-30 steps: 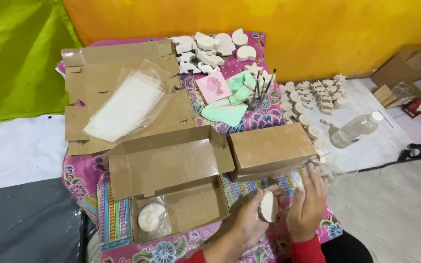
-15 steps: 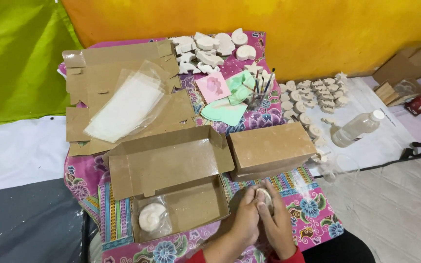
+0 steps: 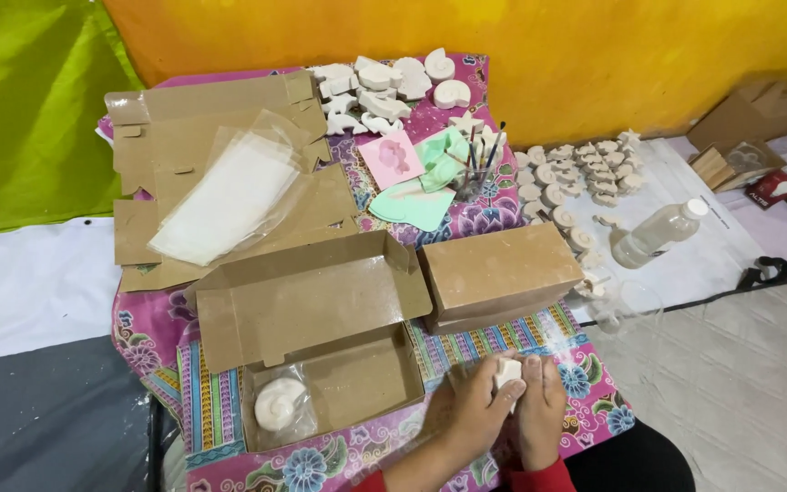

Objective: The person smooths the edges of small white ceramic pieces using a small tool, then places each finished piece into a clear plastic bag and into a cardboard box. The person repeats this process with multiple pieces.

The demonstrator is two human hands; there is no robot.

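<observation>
Both hands are gripping one small white plaster piece (image 3: pixel 508 372) together, the left hand (image 3: pixel 474 412) and the right hand (image 3: pixel 539 410) closing around it, above the patterned cloth (image 3: pixel 585 374). It seems they are wrapping it. Next, placing it needs care in the open box (image 3: pixel 357 383), beside the bagged shell (image 3: pixel 277 404).

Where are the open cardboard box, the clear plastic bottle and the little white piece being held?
open cardboard box (image 3: pixel 357 383), head view, bare floor.
clear plastic bottle (image 3: pixel 653 235), head view, body.
white piece (image 3: pixel 506 372), head view, top between both hands.
</observation>
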